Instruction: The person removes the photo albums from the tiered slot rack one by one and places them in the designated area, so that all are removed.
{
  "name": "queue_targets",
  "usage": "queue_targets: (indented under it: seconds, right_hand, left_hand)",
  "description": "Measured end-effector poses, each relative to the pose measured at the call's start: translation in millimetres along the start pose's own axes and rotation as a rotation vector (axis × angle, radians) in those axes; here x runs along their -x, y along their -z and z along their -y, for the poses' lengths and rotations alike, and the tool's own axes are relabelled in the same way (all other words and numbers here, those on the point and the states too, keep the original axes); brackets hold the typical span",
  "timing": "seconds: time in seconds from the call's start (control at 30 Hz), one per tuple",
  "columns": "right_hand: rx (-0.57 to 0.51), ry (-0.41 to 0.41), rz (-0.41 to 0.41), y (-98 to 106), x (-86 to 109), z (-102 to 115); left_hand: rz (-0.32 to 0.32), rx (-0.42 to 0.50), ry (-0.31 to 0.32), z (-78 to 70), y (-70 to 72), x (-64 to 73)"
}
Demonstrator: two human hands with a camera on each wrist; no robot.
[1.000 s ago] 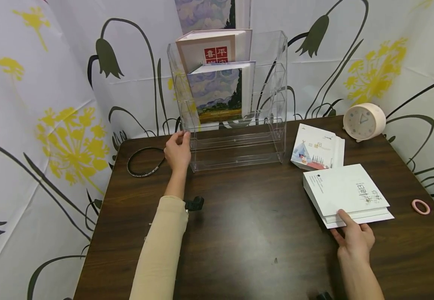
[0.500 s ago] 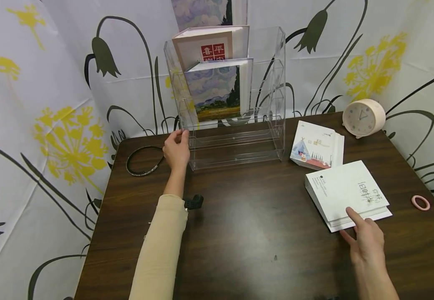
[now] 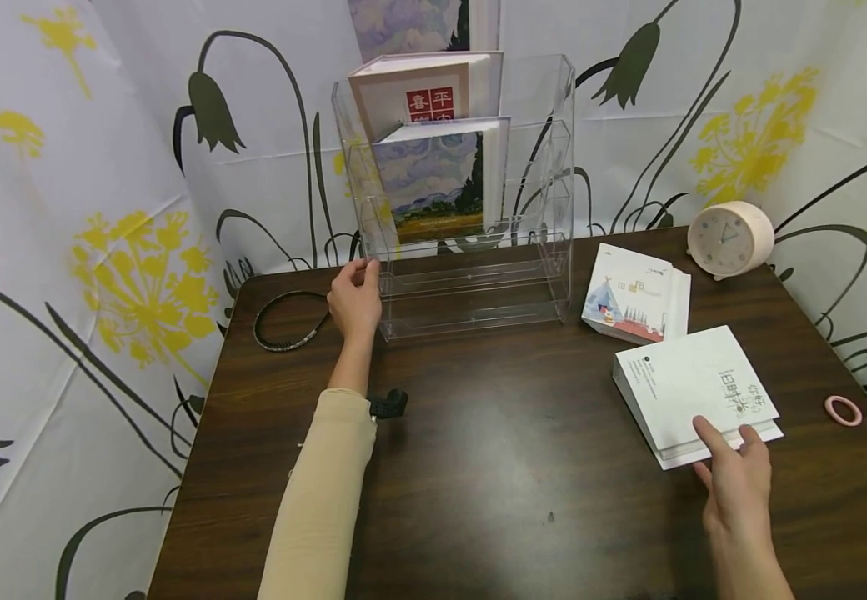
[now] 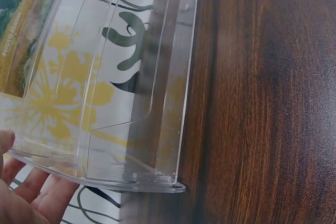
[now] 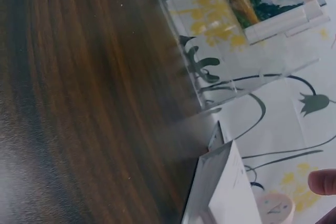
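Note:
My left hand (image 3: 354,302) pinches the left side panel of a clear plastic rack (image 3: 471,318), thumb inside and fingers behind in the left wrist view. A photo album (image 4: 16,35) with a landscape painting cover leans in the rack; behind it leans another with red squares (image 3: 433,102). On the table at right lies a white album (image 3: 692,379) with Chinese lettering, its pages fanned along the near edge. My right hand (image 3: 737,483) is at that near edge, thumb and a fingertip over the cover, fingers loosely spread. Part of the lower fingers is hidden.
A smaller illustrated album (image 3: 628,292) lies behind the white one. A pink round clock (image 3: 730,240) stands at the back right corner, a pink ring (image 3: 843,411) near the right edge. A black headband (image 3: 283,344) lies left of the rack. A patterned curtain (image 3: 126,150) hangs behind.
My right hand has shifted to the right along the white album's near edge, and the album has turned and slid slightly. My left hand keeps its hold on the rack.

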State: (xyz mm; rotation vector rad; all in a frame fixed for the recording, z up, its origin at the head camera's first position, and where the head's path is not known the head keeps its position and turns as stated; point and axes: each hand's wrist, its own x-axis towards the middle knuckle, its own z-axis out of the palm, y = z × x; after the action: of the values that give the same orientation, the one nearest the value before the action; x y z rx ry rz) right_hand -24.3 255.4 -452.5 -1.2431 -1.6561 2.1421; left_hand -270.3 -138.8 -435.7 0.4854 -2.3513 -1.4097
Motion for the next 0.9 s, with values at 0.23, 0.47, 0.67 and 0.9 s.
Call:
queue_targets:
  seconds: [0.23,0.47,0.67,0.9]
  right_hand:
    - [0.032,0.269,-0.061,-17,9.8,5]
    - [0.193,0.544,0.081,-48,5.3,22]
    - [0.298,0.766,0.289,-85,-8.9,38]
    - [0.4,0.917,0.476,-141,4.0,81]
  left_hand:
    - [-0.016,-0.012,-0.017,0.7,0.2,-0.2]
    - [-0.017,-0.023,-0.025,-0.2,-0.1,0.4]
    - [-0.019,-0.027,-0.024,1.3,-1.3,-0.3]
    - [-0.034,-0.024,-0.033,1.6,-0.8,-1.0]
